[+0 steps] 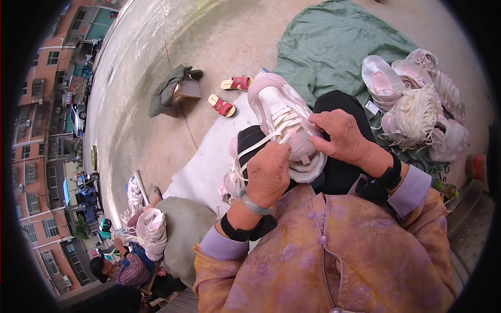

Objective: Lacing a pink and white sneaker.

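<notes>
A pink and white sneaker (pixel 276 99) rests across my lap, its toe pointing away from me and its tongue nearest me. Cream laces (pixel 284 122) cross over its front, partly threaded. My left hand (pixel 268 175) is closed at the near left side of the shoe, pinching a loose lace whose loop hangs to the left. On the opposite side, my right hand (pixel 342 136) lies against the collar, thumb and fingers apart around the eyelet edge near the tongue. Whether its fingertips grip the shoe's edge is hard to see.
Several pale shoes and bundled laces (pixel 415 112) are heaped on a green cloth (pixel 334 47) at the right. Red slippers (pixel 223 106) and a cardboard box (pixel 187 89) with dark cloth lie ahead. Another person (pixel 130 266) sits at the lower left beside more bundled laces (pixel 151 233).
</notes>
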A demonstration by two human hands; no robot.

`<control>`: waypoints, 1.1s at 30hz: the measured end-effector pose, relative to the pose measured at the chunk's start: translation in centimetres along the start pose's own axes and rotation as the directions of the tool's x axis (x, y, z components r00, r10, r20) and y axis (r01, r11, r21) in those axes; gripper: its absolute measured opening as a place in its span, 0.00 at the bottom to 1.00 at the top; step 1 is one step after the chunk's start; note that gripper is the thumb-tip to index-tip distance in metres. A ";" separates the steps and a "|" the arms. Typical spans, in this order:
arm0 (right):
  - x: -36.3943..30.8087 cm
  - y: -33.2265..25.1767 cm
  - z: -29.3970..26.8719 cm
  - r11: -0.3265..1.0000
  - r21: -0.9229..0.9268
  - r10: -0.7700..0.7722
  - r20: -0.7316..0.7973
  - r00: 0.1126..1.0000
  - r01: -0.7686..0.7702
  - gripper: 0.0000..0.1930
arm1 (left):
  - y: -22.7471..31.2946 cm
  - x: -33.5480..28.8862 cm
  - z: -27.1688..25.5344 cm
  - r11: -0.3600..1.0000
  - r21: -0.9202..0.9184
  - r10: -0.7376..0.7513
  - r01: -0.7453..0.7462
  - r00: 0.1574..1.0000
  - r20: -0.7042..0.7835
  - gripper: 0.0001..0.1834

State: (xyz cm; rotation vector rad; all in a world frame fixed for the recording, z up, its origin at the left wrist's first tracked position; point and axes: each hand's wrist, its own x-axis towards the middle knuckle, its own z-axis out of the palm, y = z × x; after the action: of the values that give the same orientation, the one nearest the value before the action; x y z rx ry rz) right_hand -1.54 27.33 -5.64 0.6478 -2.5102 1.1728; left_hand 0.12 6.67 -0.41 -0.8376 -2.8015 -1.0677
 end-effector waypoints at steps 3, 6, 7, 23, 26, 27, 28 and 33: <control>0.2 -0.2 0.2 0.999 0.047 0.022 -0.031 0.999 -0.020 0.17 | 0.3 -0.2 0.6 0.994 0.102 0.028 -0.027 1.000 -0.011 0.02; 0.4 -0.2 0.3 0.998 0.052 0.029 -0.034 0.999 -0.027 0.15 | 0.4 -0.6 1.0 0.997 0.063 -0.048 0.049 0.999 -0.013 0.02; 0.4 -0.2 0.3 0.999 0.047 0.024 -0.036 0.999 -0.022 0.15 | 0.4 -0.7 1.1 0.996 0.033 -0.087 0.087 0.996 -0.009 0.02; 2.3 -2.9 1.0 0.988 -0.020 -0.154 -0.003 0.988 0.153 0.17 | -2.4 -1.8 0.2 0.867 -0.243 -0.435 0.435 0.899 0.054 0.09; 2.9 -3.4 1.8 0.982 -0.071 -0.167 0.084 0.982 0.174 0.15 | -1.3 -1.8 -0.6 0.925 -0.306 -0.289 0.227 0.941 -0.174 0.07; 3.1 -3.6 2.2 0.977 -0.067 -0.198 0.079 0.977 0.203 0.14 | -0.9 -1.8 -0.9 0.924 -0.311 -0.286 0.222 0.941 -0.180 0.07; 3.2 -3.7 2.6 0.970 -0.061 -0.228 0.085 0.970 0.234 0.13 | -0.3 -1.9 -1.3 0.898 -0.382 -0.282 0.217 0.952 -0.123 0.07; 3.9 -4.0 3.2 0.951 -0.123 -0.255 0.216 0.943 0.285 0.13 | -0.1 -1.2 -2.4 0.813 -0.539 -0.316 0.220 0.944 -0.091 0.06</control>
State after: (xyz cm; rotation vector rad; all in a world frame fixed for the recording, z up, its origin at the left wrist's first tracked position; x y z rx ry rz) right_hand -3.01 21.48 -3.37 1.0748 -2.5321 0.8459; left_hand 0.69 4.54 1.17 -0.3246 -2.5495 -1.9034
